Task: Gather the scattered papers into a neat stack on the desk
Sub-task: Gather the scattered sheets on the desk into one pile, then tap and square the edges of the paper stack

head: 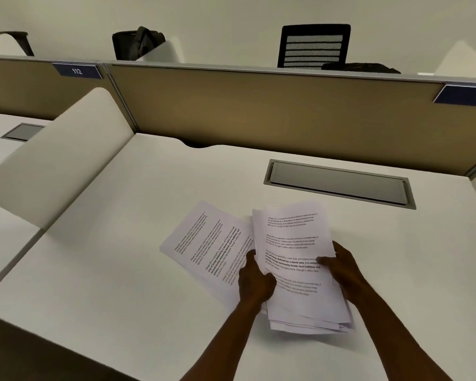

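Note:
A loose bundle of printed white papers [294, 243] is held a little above the white desk [121, 257], its lower edges fanned and uneven. My left hand [254, 279] grips the bundle's left edge, thumb on top. My right hand [341, 268] grips the right edge, thumb lying across the text. To the left, more printed sheets [204, 240] lie flat on the desk, rotated and overlapping; the bundle and my left hand cover their right part.
A grey cable hatch [338, 182] is set into the desk behind the papers. A tan partition [259, 111] closes the back, and a white side divider [66, 160] stands at the left. A black chair [313, 46] and a bag [138, 42] are beyond the partition.

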